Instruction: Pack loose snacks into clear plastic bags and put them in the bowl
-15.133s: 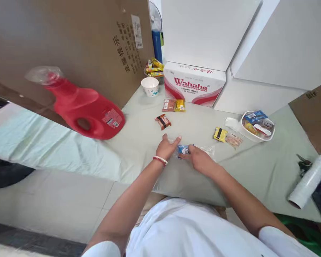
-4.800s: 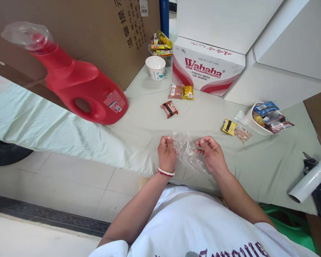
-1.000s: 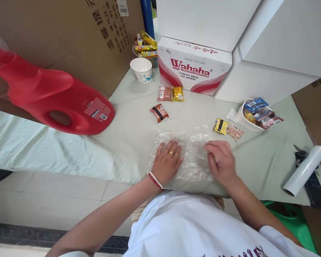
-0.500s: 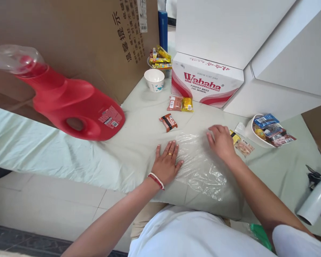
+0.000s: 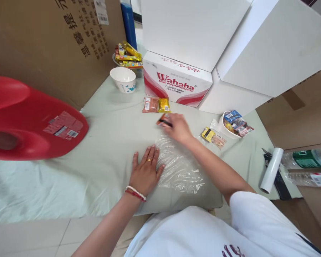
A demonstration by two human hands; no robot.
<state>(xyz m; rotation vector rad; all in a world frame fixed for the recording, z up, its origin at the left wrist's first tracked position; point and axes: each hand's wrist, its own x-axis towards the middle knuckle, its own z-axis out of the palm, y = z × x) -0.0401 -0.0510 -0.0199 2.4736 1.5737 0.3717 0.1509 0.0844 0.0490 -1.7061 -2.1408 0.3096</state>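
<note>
Clear plastic film spread flat on worktop: we judge that part done. Our left hand rests palm down, fingers apart, at film's left edge, thumb over it. Our right hand, blurred, has fingers bunched at orange packet just beyond film's far edge; whether gripped, we cannot tell. Not done: film unfolded, packet off it.

Orange packet now in the right hand

Pale green cloth-covered surface, light tiled floor below, brown cardboard at left, white panels behind.
</note>
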